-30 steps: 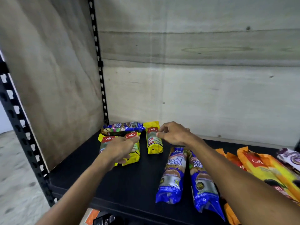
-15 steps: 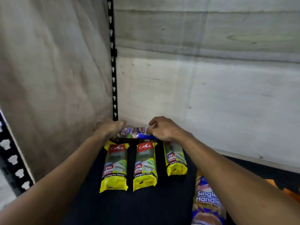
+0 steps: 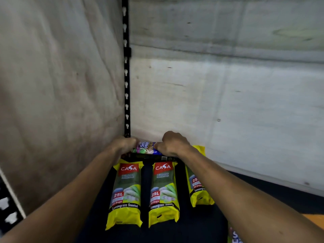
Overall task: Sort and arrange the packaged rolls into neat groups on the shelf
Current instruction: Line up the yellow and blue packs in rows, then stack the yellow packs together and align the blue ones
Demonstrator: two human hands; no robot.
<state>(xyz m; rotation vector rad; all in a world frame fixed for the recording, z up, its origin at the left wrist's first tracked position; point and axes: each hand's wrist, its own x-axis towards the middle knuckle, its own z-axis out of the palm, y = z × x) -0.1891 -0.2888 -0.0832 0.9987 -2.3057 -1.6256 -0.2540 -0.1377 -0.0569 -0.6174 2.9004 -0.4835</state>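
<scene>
A blue and purple packaged roll [image 3: 146,147] lies crosswise at the back left corner of the dark shelf [image 3: 189,228]. My left hand [image 3: 124,144] grips its left end and my right hand [image 3: 172,144] grips its right end. In front of it, three yellow Casa rolls lie side by side, pointing towards me: a left one [image 3: 126,193], a middle one [image 3: 164,192] and a right one [image 3: 199,193] partly hidden under my right forearm. A dark pack [image 3: 149,157] lies between the blue roll and the yellow ones, mostly hidden.
A wooden side panel [image 3: 57,95] stands on the left and a pale back wall [image 3: 228,106] behind, with a black slotted upright [image 3: 126,71] in the corner. Another blue roll [image 3: 235,236] shows at the bottom edge and an orange pack [image 3: 315,220] at the right edge.
Both hands moved from the yellow rolls to the back corner and took hold of the blue roll's ends. The view has come closer and swung left, so the rolls at right have left the frame.
</scene>
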